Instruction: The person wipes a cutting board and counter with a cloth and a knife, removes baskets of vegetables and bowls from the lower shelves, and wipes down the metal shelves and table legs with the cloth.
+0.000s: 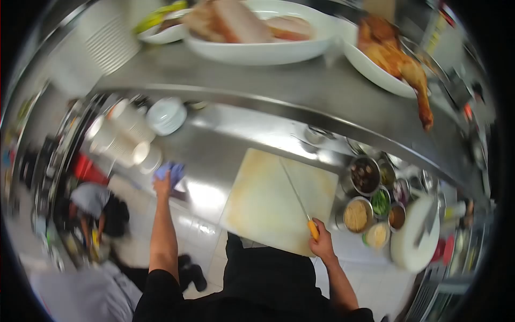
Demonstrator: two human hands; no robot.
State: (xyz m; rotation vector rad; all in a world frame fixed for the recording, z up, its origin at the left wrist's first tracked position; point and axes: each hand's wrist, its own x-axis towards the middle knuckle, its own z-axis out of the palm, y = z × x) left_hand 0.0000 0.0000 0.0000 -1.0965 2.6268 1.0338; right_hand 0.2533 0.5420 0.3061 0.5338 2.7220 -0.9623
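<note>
Yellow handle, best hold: my right grip wraps it. The knife looks stiff, over the cutting board. My left grip pinches purple cloth, likely soft, by the bench.

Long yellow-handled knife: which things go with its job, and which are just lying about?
Likely job:
long yellow-handled knife, right hand
crumpled purple-blue cloth, left hand
pale rectangular cutting board

Likely just lying about:
stacked round white dishes
thick round white block
stacked white tubs
</note>
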